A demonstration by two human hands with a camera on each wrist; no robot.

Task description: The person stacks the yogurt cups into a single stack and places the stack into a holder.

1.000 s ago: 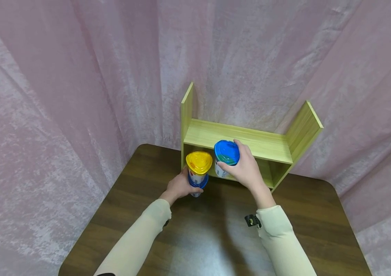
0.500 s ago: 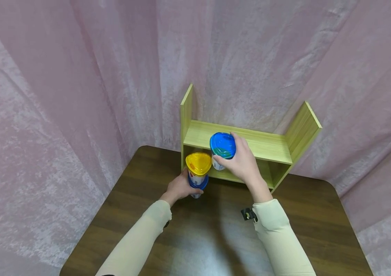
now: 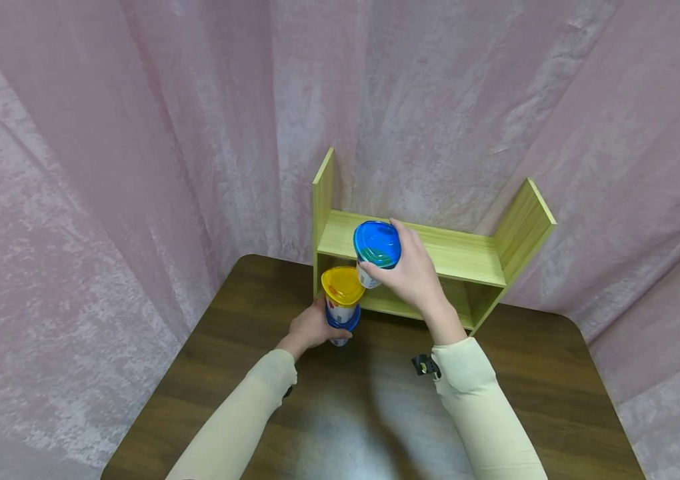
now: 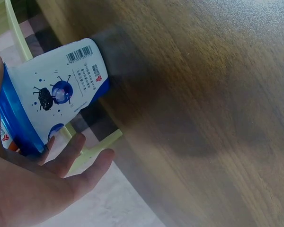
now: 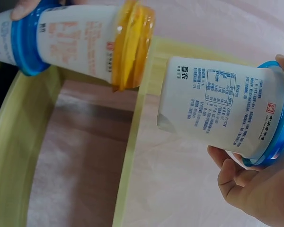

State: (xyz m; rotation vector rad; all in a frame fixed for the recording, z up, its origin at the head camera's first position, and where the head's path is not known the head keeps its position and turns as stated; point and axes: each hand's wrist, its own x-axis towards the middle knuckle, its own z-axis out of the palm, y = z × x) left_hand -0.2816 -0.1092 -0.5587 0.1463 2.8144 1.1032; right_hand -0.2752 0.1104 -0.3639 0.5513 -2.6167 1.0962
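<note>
My left hand [image 3: 323, 325] grips a white cup with a blue band and a yellow lid [image 3: 343, 293], upright low over the dark wooden table [image 3: 376, 413], just in front of the shelf's left end. In the left wrist view my fingers [image 4: 71, 161] curl round that cup [image 4: 61, 94]. Higher up, my right hand [image 3: 403, 270] holds a white cup with a blue lid [image 3: 377, 243] in the air, level with the front edge of the upper board of the yellow-green shelf [image 3: 472, 253]. The right wrist view shows this cup [image 5: 217, 109] beside the yellow-lidded one [image 5: 85, 40].
The two-level wooden shelf [image 5: 132, 142] stands at the table's back edge against a pink curtain [image 3: 136, 133]; both of its boards look bare. The curtain closes in on the left, back and right. Bare tabletop [image 4: 203, 94] stretches in front of my hands.
My right hand has lifted the blue-lidded cup up and a little left, from in front of the lower opening to the upper board's height. The left hand and its cup have hardly moved.
</note>
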